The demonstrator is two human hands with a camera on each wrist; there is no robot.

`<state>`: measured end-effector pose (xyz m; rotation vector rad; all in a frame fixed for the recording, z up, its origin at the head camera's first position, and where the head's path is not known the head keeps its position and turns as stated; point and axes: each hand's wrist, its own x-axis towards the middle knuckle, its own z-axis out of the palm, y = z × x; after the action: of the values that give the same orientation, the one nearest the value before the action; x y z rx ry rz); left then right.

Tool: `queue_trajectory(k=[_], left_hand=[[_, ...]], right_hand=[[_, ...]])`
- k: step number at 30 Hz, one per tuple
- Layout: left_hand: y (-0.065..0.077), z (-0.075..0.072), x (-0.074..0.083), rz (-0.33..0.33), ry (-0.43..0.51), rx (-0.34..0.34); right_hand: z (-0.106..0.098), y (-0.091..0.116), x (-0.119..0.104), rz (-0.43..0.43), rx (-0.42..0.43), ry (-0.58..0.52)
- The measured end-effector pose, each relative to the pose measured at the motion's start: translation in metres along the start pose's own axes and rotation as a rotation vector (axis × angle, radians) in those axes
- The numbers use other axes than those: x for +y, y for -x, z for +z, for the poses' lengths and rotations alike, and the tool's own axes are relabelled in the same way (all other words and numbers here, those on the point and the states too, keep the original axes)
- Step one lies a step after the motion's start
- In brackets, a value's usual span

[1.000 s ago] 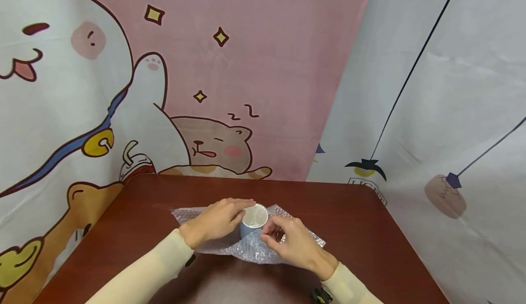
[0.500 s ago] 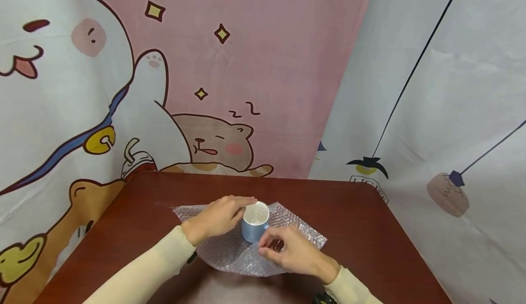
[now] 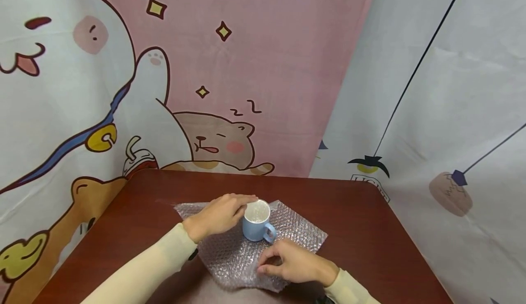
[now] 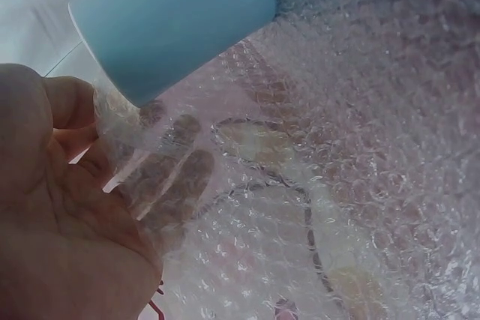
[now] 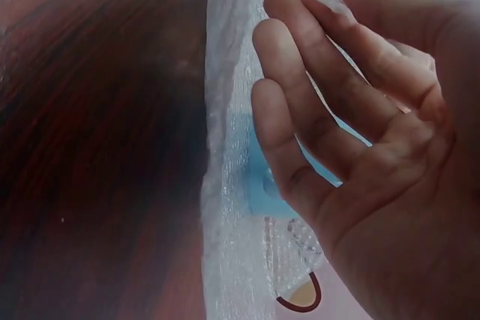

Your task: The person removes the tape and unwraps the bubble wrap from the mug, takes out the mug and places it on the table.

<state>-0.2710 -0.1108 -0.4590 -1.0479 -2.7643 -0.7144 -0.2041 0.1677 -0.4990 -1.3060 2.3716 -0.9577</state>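
Note:
A light blue mug (image 3: 252, 232) with a white inside stands upright on a sheet of bubble wrap (image 3: 230, 256), its handle toward the lower right. My left hand (image 3: 221, 215) reaches across the mug's left side, its straight fingertips at the far rim. In the left wrist view, some of its fingers (image 4: 187, 174) show through the clear wrap beside the mug (image 4: 180, 20). Thumb and index finger of my right hand (image 3: 293, 263) pinch the wrap's near right part. In the right wrist view, its other fingers are spread in front of the raised wrap (image 5: 232, 207).
The reddish-brown table (image 3: 349, 231) extends around the wrap on all sides. Behind it hangs a cartoon-printed cloth (image 3: 267, 66), and a grey-white cloth (image 3: 452, 89) hangs along the right.
My right hand has moved down toward me with the wrap's near part, which has come away from the mug's front and handle. The left hand stays at the rim.

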Motion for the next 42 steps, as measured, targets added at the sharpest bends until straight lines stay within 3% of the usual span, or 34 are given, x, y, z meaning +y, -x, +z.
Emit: queue_trajectory(k=[8, 12, 17, 26, 42], left_hand=[[-0.001, 0.001, -0.001, 0.005, 0.013, 0.007], [0.0, 0.001, -0.001, 0.001, 0.022, 0.006], [0.001, 0.002, -0.001, -0.004, 0.026, 0.007], [-0.001, 0.002, -0.002, -0.003, 0.024, 0.005], [-0.002, 0.0, -0.001, -0.003, 0.024, 0.003]], right_hand=[[0.003, -0.002, -0.002, -0.059, -0.098, 0.005], [0.009, -0.005, -0.001, -0.116, -0.099, 0.105], [0.014, -0.008, -0.001, -0.098, -0.089, 0.157], [0.007, -0.005, -0.008, -0.036, -0.102, 0.047], [0.0, -0.002, -0.008, -0.055, -0.118, -0.073]])
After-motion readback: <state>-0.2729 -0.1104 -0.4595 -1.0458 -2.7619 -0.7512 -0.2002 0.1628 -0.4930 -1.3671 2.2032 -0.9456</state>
